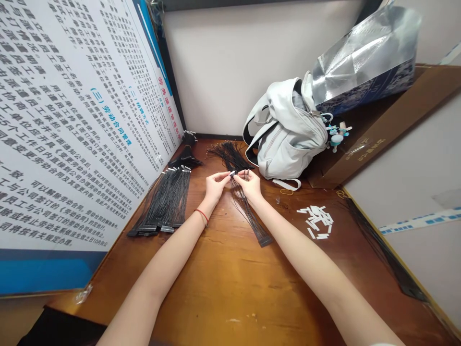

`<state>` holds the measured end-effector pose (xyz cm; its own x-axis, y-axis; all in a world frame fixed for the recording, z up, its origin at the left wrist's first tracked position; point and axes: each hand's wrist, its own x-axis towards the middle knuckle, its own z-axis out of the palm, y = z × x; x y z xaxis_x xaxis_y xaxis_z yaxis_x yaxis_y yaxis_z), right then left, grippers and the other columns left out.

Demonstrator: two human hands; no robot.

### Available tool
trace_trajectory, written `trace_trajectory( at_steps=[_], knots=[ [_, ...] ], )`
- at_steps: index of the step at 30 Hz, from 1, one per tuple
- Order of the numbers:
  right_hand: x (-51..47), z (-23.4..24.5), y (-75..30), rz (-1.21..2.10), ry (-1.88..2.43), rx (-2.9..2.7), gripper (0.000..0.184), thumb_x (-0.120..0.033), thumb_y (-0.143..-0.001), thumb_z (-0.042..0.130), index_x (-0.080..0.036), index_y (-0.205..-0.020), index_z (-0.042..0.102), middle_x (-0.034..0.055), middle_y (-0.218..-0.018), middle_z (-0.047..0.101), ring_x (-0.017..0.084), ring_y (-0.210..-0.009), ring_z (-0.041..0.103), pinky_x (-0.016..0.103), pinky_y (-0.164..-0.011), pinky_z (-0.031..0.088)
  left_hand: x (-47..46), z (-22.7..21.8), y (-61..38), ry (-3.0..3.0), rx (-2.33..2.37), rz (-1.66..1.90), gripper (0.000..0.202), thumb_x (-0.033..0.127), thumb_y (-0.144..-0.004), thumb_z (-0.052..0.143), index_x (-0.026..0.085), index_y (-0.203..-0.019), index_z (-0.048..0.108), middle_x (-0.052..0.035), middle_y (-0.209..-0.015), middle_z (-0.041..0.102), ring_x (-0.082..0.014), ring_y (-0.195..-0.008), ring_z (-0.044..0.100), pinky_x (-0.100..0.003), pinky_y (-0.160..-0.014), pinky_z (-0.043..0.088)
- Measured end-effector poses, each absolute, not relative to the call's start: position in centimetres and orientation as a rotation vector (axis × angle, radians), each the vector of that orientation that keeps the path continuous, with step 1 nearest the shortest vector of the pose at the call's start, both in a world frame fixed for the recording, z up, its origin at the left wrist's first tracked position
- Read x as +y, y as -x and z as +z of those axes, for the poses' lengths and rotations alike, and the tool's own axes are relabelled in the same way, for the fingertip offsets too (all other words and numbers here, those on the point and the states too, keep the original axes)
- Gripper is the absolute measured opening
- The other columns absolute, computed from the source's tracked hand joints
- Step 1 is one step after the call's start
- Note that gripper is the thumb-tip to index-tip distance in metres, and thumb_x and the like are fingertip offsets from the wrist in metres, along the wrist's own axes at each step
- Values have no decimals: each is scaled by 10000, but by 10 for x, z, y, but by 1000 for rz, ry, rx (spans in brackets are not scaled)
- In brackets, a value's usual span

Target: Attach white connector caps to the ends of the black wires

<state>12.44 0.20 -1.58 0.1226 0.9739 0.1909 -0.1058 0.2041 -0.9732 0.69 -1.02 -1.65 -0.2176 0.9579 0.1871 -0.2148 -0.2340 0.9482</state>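
My left hand (215, 185) and my right hand (249, 185) meet above the wooden table (230, 288), fingers pinched. Between their fingertips sits a small white connector (232, 173) on the end of thin black wires. My right hand also grips a bundle of black wires (252, 218) that trails down toward me onto the table. A red string circles my left wrist. A loose heap of black wires (226, 153) lies just beyond both hands.
Finished black wire bundles (163, 204) lie at the left by a large printed notice board (72, 120). A grey backpack (288, 134) and a silver bag (363, 57) stand at the back right. Small white connector pieces (319, 222) lie on the right; more black wires (382, 245) along the right edge.
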Motion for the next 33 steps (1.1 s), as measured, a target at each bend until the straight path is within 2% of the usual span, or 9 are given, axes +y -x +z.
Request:
trace_trajectory(
  at_steps=[20,33],
  knots=[
    [1,-16,-123,1039,979,-1129,387,-428,-540,758,-176,-732,536,4,-730,584,145,-728,575,290,-728,492,-12,-13,-6,-972,983,1565,265,225,-528,766,122,-762,695,-74,-799,702,-171,-739,641,-364,-809,499],
    [0,-16,-125,1075,1034,-1123,362,-414,-530,749,-170,-702,544,-3,-693,580,137,-669,573,287,-696,484,-14,-11,-5,-1136,1056,1510,247,233,-574,741,121,-792,704,-92,-838,705,-191,-798,646,-359,-825,496]
  ],
)
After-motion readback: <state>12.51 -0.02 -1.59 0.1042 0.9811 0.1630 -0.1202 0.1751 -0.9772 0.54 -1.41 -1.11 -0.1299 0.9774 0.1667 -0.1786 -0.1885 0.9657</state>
